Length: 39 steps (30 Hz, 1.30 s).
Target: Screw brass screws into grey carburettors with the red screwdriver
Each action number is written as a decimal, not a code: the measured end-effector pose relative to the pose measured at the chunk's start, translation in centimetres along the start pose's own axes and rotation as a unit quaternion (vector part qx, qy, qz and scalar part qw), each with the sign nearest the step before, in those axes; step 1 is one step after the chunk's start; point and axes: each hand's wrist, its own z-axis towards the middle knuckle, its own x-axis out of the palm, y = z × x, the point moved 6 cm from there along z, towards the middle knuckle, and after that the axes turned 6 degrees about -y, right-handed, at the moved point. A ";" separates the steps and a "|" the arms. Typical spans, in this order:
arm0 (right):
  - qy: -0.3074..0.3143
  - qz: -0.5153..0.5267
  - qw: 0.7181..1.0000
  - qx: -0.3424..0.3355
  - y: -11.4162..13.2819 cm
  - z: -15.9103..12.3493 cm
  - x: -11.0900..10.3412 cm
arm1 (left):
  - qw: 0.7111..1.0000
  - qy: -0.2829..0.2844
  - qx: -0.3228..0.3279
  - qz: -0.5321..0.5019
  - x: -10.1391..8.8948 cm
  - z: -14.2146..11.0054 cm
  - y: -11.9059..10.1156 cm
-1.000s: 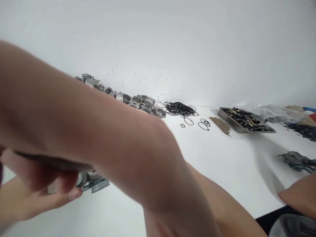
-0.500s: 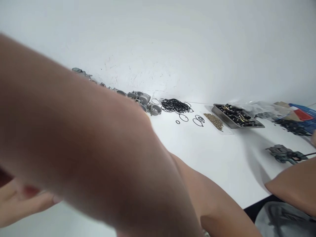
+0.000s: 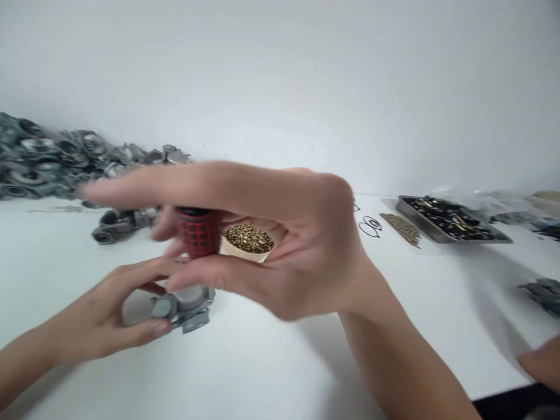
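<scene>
My right hand is raised in the middle of the view, blurred by motion, its fingers curled round a red and black handle that stands upright. Below it my left hand grips a small grey metal part resting on the white table. The handle points down at that part. Just behind my right hand sits a small cream bowl filled with tiny brass screws.
A heap of grey metal parts lies at the back left, with one loose part nearer. At the right are black rings, a strip of brass bits and a steel tray of dark parts. Another person's hand shows at the lower right.
My right arm, which filled the view, has drawn back; the hand now holds the red and black handle over the part. The view has swung left, showing the heap and the bowl.
</scene>
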 end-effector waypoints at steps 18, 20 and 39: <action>-0.050 0.010 0.998 0.031 0.4 1.6 -1.3 | 0.996 0.053 0.005 -0.073 -0.4 3.4 -3.1; -0.082 -0.034 0.996 0.014 0.5 1.6 -1.7 | 0.996 0.054 0.004 -0.072 -0.4 3.3 -3.1; -0.034 -0.013 0.998 0.060 -0.2 1.4 -1.1 | 0.995 0.055 -0.011 -0.078 -0.4 3.2 -3.0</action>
